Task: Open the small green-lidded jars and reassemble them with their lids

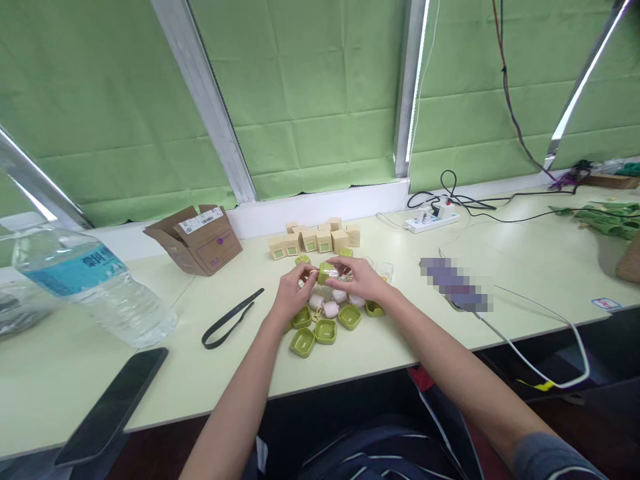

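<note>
Between my two hands is a small green case with a clear cover (327, 273), held above the table. My left hand (294, 291) pinches at its left side, where a small pale cord shows. From the right, the fingers of my right hand (361, 277) close around the clear end. Below them lie several open green square trays (326, 331) and several pale pinkish-white rounded pieces (331, 309). A clear plastic cover (385, 271) rests just beyond my right hand. My hands hide part of the pile.
Several small cardboard boxes (310, 240) stand behind the pile. Leftward are an open carton (207, 243), a black strap (227, 323), a large water bottle (107, 287) and a dark phone (115, 403). A power strip (431, 221) and a cabled, blurred-out device (455, 287) lie rightward.
</note>
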Demonstrator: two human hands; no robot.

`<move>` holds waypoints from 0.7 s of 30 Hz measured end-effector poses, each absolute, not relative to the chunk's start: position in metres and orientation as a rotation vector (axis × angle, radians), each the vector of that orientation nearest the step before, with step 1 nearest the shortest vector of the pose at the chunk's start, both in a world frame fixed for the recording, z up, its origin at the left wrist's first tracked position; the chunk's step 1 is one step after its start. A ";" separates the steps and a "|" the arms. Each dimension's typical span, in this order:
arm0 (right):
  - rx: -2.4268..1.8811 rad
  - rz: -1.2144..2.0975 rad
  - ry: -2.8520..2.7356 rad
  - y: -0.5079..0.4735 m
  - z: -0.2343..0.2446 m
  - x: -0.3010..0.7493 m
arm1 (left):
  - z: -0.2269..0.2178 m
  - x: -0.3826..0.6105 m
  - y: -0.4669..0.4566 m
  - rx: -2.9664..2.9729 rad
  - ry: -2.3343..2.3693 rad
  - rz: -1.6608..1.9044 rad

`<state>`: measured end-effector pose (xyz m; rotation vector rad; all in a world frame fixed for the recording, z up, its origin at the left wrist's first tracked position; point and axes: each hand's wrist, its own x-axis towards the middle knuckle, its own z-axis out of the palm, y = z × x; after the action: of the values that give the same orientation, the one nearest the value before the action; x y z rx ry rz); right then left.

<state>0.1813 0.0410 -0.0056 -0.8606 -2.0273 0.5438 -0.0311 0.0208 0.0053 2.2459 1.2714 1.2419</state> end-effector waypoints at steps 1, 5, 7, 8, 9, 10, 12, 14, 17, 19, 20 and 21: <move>-0.860 0.544 -2.027 0.041 -0.006 0.181 | 0.005 -0.031 0.021 2.257 1.268 1.242; -0.846 0.556 -2.023 0.041 -0.006 0.182 | 0.006 -0.032 0.020 2.293 1.254 1.240; -0.847 0.566 -2.021 0.041 -0.006 0.182 | 0.007 -0.032 0.020 2.298 1.263 1.239; -0.850 0.569 -2.020 0.041 -0.006 0.182 | 0.007 -0.032 0.020 2.298 1.269 1.240; -0.853 0.570 -2.019 0.041 -0.006 0.182 | 0.007 -0.032 0.020 2.297 1.276 1.242; -0.855 0.568 -2.018 0.041 -0.006 0.181 | 0.007 -0.031 0.020 2.296 1.283 1.247; -0.856 0.561 -2.016 0.041 -0.006 0.181 | 0.006 -0.031 0.020 2.293 1.288 1.267; -0.858 0.552 -2.018 0.042 -0.006 0.181 | 0.005 -0.031 0.021 2.291 1.287 1.290; -0.855 0.544 -2.018 0.042 -0.006 0.182 | 0.002 -0.032 0.023 2.282 1.302 1.312; -0.858 0.540 -2.013 0.042 -0.006 0.183 | 0.001 -0.034 0.026 2.256 1.325 1.345; -0.869 0.536 -2.007 0.043 -0.006 0.184 | 0.001 -0.036 0.027 2.237 1.337 1.375; -0.888 0.527 -1.997 0.043 -0.006 0.185 | 0.001 -0.038 0.029 2.211 1.351 1.413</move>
<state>0.1853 0.0427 -0.0056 -0.8880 -1.9975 0.5273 -0.0381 0.0288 0.0006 2.2108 1.3514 1.4133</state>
